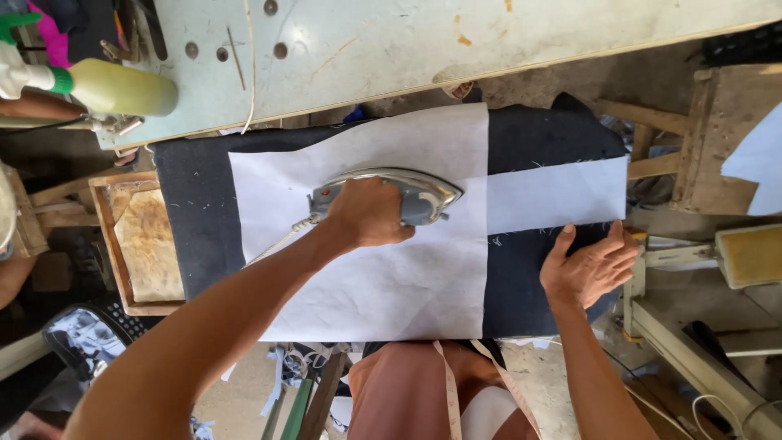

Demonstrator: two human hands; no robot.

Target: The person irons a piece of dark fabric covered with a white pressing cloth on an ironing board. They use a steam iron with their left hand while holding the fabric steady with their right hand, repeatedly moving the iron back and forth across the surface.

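Observation:
My left hand [371,213] grips the handle of a metal clothes iron [423,194], which rests flat on a large white sheet of fabric [383,277]. That sheet lies over a dark padded ironing surface [191,212]. A smaller white strip of fabric [558,194] extends to the right of it. My right hand [590,265] lies flat with fingers spread on the dark pad, its fingertips touching the strip's lower edge. The iron's cord [277,243] trails back along my left forearm.
A pale green worktable [423,41] with holes runs along the top. A green spray bottle [114,85] lies at the upper left. A wooden tray [134,244] sits left of the pad, wooden stools and frames [717,138] to the right. A measuring tape [450,391] hangs at my chest.

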